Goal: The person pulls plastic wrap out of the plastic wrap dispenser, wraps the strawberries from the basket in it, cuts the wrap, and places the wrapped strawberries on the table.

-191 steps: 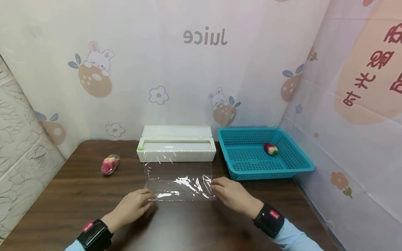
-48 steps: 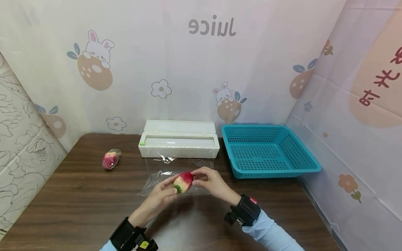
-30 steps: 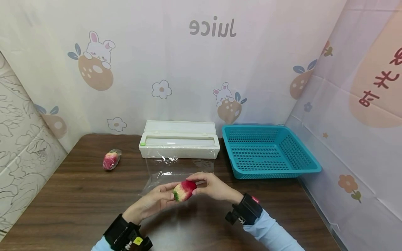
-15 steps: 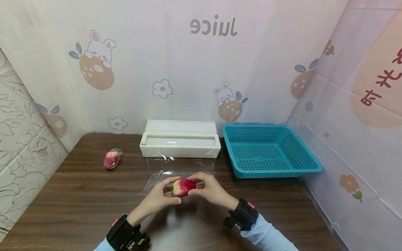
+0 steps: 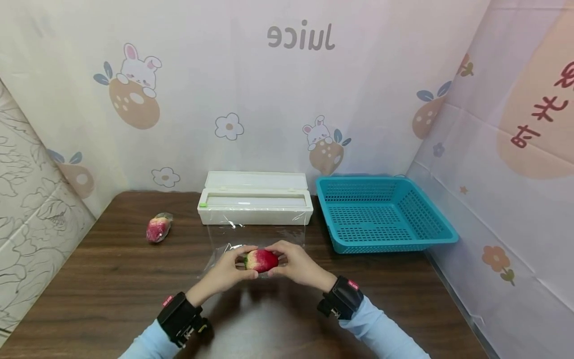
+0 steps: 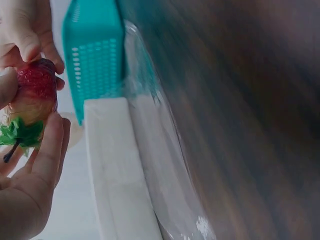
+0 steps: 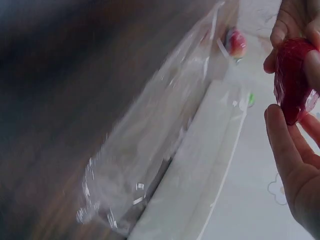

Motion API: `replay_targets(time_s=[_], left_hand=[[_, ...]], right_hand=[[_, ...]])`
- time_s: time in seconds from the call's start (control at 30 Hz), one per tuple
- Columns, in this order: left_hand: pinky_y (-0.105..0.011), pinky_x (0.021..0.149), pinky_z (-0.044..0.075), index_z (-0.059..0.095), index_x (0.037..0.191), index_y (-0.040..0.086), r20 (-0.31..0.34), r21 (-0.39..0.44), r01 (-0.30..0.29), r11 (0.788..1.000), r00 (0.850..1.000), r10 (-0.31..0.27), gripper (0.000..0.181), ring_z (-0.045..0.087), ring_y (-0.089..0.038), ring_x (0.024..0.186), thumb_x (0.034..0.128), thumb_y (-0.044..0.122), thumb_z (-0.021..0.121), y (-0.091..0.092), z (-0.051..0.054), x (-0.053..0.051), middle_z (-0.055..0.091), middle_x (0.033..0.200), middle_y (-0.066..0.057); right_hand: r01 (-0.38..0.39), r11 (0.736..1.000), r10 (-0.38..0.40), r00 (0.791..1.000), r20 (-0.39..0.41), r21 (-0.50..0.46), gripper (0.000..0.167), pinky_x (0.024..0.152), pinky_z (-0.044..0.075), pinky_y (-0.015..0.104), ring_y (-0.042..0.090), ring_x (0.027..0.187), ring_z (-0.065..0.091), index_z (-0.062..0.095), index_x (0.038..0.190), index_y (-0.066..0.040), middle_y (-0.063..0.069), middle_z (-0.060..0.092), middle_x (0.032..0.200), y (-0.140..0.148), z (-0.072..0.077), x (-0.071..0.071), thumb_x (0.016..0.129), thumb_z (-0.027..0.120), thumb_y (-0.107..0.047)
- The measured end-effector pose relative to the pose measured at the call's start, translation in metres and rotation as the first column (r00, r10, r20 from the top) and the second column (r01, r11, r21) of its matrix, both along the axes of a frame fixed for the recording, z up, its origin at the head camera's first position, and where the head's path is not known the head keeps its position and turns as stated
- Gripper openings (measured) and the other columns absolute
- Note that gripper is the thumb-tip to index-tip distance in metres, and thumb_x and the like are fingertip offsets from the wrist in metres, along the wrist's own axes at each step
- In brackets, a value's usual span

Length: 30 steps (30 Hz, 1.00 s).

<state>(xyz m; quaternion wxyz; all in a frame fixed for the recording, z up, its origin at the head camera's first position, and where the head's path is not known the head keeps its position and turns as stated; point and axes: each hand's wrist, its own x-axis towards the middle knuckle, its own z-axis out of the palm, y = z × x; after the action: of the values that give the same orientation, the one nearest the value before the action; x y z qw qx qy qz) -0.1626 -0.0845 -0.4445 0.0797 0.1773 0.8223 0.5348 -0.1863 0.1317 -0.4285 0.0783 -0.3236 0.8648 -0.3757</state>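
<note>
A red and cream strawberry (image 5: 261, 261) with green leaves is held level above the film. My left hand (image 5: 226, 271) grips its leafy end, and my right hand (image 5: 298, 264) pinches the red tip between thumb and fingers. In the left wrist view the leaves and dark stem of the strawberry (image 6: 30, 107) face the left palm. Clear cling film (image 7: 145, 130) runs out from the white dispenser box (image 5: 255, 216) onto the table, its near part hidden behind my hands in the head view. The dispenser's lid is up.
A film-wrapped strawberry (image 5: 158, 228) lies on the left of the dark wooden table (image 5: 112, 289). At the back right stands a turquoise plastic basket (image 5: 396, 248), beside the dispenser. Printed curtains hang behind and to the right.
Earlier, both hands held the film's near edge and the strawberry lay in the basket. Since then, both hands have taken hold of it. In the last second it turned level and moved slightly forward.
</note>
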Motion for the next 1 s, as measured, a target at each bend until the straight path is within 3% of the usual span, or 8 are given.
replay_targets(time_s=[0.17,0.3,0.43,0.6,1.0], left_hand=[[-0.027,0.071,0.050,0.054,0.123,0.002,-0.052,-0.165,-0.018,0.986,0.999,0.010,0.056,0.060,-0.018,0.088,0.0725,0.015,0.076,0.000,-0.003,-0.022,0.062,0.108,-0.012],[-0.029,0.072,0.049,0.056,0.121,0.001,-0.073,-0.280,-0.037,0.959,0.997,0.017,0.056,0.059,-0.017,0.090,0.0708,0.013,0.077,0.004,-0.007,-0.038,0.060,0.114,-0.012],[-0.034,0.075,0.049,0.056,0.122,0.002,-0.064,-0.371,-0.029,0.928,0.998,0.006,0.056,0.059,-0.018,0.093,0.0711,0.014,0.077,0.008,-0.013,-0.049,0.060,0.116,-0.012],[-0.040,0.082,0.048,0.055,0.124,0.004,-0.055,-0.432,-0.007,0.902,0.998,-0.018,0.056,0.060,-0.021,0.098,0.0724,0.015,0.076,0.009,-0.019,-0.053,0.062,0.116,-0.012],[-0.041,0.081,0.048,0.057,0.121,0.003,-0.079,-0.433,0.001,0.901,0.996,-0.039,0.055,0.060,-0.023,0.094,0.0704,0.013,0.077,0.010,-0.027,-0.056,0.064,0.111,-0.013]], right_hand=[[0.008,0.991,0.003,0.997,-0.081,0.136,0.046,0.077,0.052,0.024,0.014,0.093,0.060,0.058,0.117,-0.006,0.006,0.061,0.107,-0.009,-0.002,-0.018,0.076,0.074,-0.017],[0.060,0.964,-0.031,0.993,-0.116,0.257,0.045,0.077,0.048,0.024,0.013,0.092,0.058,0.060,0.115,-0.007,0.003,0.064,0.105,-0.015,-0.008,-0.031,0.076,0.074,-0.022],[0.094,0.943,-0.061,0.992,-0.112,0.319,0.045,0.081,0.046,0.030,0.015,0.094,0.058,0.061,0.114,-0.007,0.003,0.065,0.104,-0.019,-0.016,-0.040,0.075,0.075,-0.023],[0.088,0.937,-0.073,0.996,-0.058,0.339,0.045,0.076,0.048,0.025,0.014,0.091,0.059,0.061,0.113,-0.006,0.004,0.066,0.104,-0.020,-0.027,-0.046,0.074,0.076,-0.022],[0.077,0.941,-0.069,0.997,-0.037,0.331,0.044,0.074,0.048,0.022,0.012,0.087,0.060,0.062,0.112,-0.005,0.006,0.066,0.104,-0.020,-0.035,-0.049,0.073,0.076,-0.019]])
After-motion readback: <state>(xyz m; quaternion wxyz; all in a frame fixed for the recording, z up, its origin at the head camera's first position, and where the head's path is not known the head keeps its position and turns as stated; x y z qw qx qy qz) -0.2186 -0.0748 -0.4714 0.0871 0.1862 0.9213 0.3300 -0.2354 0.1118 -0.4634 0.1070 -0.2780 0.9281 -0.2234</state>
